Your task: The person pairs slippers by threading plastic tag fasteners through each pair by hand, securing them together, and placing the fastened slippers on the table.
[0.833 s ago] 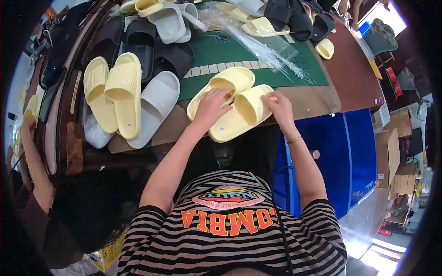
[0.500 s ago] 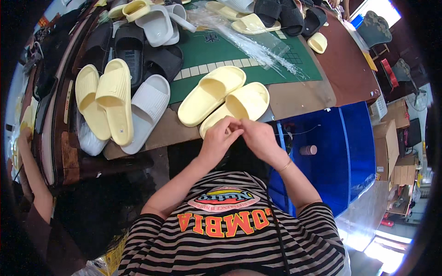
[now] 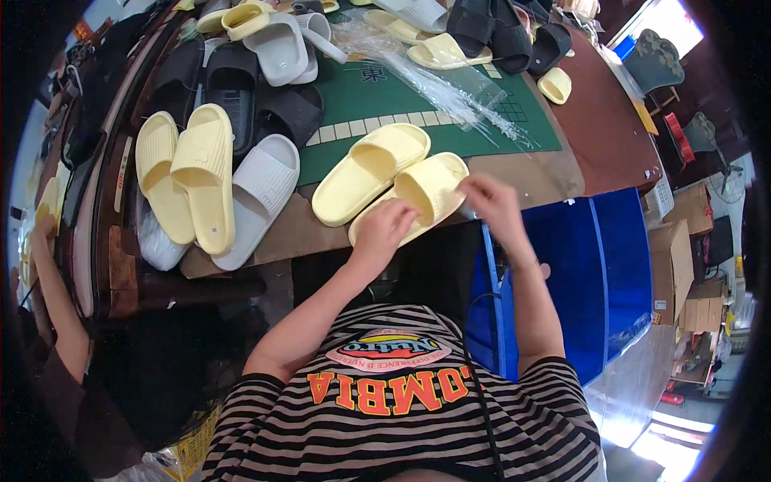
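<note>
Two pale yellow slides lie side by side at the near edge of the worktop (image 3: 562,173), just below the middle of the frame, and both hands are at the nearer one. Far left, at the frame's edge, another person's forearm (image 3: 50,301) comes up beside the worktop. Left of centre, a pair of yellow slides (image 3: 186,183) lies stacked with a white slide (image 3: 255,199) beside it, and black slides (image 3: 241,100) sit just above them. At centre, the farther yellow slide (image 3: 371,172) rests half on the green cutting mat (image 3: 377,100), untouched. The nearer yellow slide (image 3: 418,194) lies tilted, its heel end hanging over the worktop's edge. The left hand (image 3: 384,229) rests on its lower end, fingers curled over the sole's edge in a loose grip. The right hand (image 3: 490,201) is at the slide's right side, fingers bent and pinched together at the rim; whether they grip the slide itself or something small there I cannot tell. Above the hands, a heap of clear plastic bags (image 3: 458,88) lies across the mat. Along the top, more slides in yellow, white and black crowd the worktop's far side. Lower right of the worktop, a blue bin (image 3: 594,281) stands on the floor, with cardboard boxes (image 3: 691,241) at the right edge
</note>
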Motion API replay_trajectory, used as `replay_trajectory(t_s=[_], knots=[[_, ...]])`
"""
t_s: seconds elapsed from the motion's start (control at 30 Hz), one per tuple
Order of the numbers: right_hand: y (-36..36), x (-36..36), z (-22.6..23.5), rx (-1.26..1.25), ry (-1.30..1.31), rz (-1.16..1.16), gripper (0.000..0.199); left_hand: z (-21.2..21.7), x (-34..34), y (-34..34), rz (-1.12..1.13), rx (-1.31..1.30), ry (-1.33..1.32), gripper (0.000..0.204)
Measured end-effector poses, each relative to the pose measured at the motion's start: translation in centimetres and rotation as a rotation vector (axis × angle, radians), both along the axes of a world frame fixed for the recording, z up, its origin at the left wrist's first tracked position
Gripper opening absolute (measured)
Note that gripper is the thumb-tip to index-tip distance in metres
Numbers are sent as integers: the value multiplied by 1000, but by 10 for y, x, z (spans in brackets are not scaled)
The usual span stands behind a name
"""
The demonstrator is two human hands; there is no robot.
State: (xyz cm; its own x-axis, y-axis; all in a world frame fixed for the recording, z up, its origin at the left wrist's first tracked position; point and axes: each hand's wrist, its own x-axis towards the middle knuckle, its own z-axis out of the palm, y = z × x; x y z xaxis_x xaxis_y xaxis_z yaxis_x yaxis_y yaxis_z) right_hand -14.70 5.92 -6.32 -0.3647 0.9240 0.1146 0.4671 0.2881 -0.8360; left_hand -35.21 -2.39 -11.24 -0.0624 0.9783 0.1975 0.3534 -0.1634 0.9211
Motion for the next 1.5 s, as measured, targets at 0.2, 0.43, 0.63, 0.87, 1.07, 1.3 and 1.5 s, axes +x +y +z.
replay_trajectory(t_s=[0.2,0.43,0.63,0.87,1.07,1.3,1.5], knots=[[69,40,-22,286,-457,43,14,-21,19,36,-140,272,614,25],[80,5,-17,-136,-171,445,11,-33,31,47,142,328,624,20],[89,5,-22,-56,-283,538,15,-34,35,51,195,298,635,16],[95,9,-26,-17,-294,576,17,-36,40,53,240,333,603,15],[90,14,-10,-245,-200,452,8,-37,33,48,207,343,473,15],[99,68,15,33,-427,300,12,-4,-36,6,194,97,43,12],[106,100,-1,-63,-155,146,12,12,-103,-1,284,-205,-482,14]])
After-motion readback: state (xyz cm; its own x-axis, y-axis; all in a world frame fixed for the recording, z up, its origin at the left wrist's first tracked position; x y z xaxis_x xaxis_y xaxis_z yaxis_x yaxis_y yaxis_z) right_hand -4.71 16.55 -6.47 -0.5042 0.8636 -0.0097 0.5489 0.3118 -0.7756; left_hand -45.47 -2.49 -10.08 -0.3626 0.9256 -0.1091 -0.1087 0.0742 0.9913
